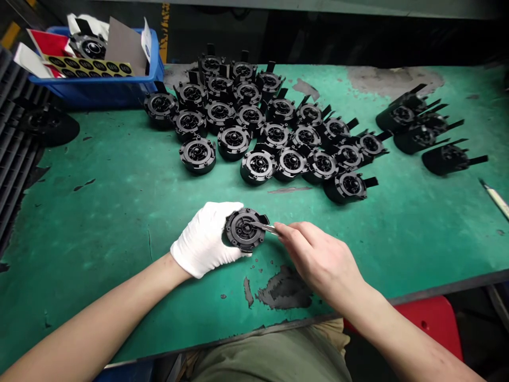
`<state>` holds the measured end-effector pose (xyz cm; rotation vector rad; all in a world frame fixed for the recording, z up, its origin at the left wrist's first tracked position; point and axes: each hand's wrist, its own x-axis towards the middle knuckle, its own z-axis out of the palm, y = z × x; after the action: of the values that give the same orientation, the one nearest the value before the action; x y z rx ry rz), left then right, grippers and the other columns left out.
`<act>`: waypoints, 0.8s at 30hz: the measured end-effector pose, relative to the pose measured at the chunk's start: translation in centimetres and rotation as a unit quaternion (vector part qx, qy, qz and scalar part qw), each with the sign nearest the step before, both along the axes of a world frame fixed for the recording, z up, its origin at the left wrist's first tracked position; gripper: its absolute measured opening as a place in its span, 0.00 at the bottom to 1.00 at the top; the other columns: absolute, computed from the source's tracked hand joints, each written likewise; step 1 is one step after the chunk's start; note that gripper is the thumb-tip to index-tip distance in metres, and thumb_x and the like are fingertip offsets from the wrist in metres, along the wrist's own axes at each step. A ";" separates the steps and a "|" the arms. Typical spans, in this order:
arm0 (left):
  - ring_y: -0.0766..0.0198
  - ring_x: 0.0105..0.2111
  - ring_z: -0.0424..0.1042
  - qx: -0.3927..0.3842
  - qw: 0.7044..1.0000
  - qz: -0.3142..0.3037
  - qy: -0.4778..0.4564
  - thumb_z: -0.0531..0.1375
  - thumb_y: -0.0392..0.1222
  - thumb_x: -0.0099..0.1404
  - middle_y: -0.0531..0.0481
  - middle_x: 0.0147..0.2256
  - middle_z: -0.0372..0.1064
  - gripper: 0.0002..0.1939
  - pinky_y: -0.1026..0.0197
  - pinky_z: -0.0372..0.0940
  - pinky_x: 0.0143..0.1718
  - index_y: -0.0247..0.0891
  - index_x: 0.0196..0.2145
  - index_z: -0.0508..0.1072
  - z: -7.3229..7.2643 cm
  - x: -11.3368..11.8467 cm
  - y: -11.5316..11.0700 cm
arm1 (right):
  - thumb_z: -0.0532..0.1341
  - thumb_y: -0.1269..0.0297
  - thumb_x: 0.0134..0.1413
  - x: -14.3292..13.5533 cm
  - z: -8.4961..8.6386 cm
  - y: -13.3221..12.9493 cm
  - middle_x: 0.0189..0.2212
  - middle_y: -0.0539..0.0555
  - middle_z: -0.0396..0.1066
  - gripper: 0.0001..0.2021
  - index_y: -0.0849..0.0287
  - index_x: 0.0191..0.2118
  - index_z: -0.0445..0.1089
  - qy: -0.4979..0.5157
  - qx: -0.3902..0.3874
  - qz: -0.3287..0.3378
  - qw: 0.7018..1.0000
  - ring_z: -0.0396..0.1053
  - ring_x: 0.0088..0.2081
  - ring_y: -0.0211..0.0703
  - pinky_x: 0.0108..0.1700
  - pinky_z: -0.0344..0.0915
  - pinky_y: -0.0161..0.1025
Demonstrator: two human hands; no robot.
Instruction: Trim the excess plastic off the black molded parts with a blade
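On green mat: left hand [204,239] grips black part [244,229]; right hand [318,257] pinches tweezers [265,227].

Single head-worn view, forward and down, close over the green bench [119,212] at its near edge.

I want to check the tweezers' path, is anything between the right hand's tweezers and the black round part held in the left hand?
Nothing visible. The tweezers in the right hand already reach the face of the black round part, which the gloved left hand holds.
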<state>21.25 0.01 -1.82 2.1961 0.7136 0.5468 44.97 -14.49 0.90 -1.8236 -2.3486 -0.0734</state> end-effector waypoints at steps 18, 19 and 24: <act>0.47 0.48 0.81 0.012 1.000 0.001 -0.014 0.77 0.50 0.55 0.44 0.49 0.80 0.31 0.47 0.75 0.53 0.41 0.54 0.75 -0.1 0.1 0.0 | 0.57 0.81 0.69 0.2 0.5 0.4 0.44 0.57 0.75 0.18 0.65 0.61 0.67 -0.008 0.000 0.030 1.000 0.70 0.39 0.44 0.35 0.63 0.39; 0.48 0.48 0.81 -0.005 1.000 -0.005 -0.010 0.77 0.48 0.54 0.45 0.49 0.80 0.32 0.48 0.75 0.54 0.41 0.54 0.75 -0.1 0.1 0.0 | 0.56 0.82 0.68 0.2 0.7 0.4 0.44 0.57 0.75 0.19 0.66 0.61 0.67 -0.013 -0.001 0.036 0.999 0.70 0.39 0.44 0.35 0.64 0.39; 0.45 0.50 0.80 -0.040 0.999 -0.005 0.004 0.78 0.47 0.53 0.43 0.50 0.80 0.34 0.46 0.73 0.57 0.41 0.56 0.76 -0.3 0.1 0.1 | 0.53 0.85 0.65 0.1 1.2 0.5 0.42 0.58 0.75 0.22 0.69 0.61 0.68 -0.037 0.002 0.050 0.998 0.69 0.38 0.46 0.35 0.64 0.40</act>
<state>21.37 0.14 -2.13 2.1276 0.7168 0.4965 45.11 -14.02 2.15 -1.7273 -2.4822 -0.1351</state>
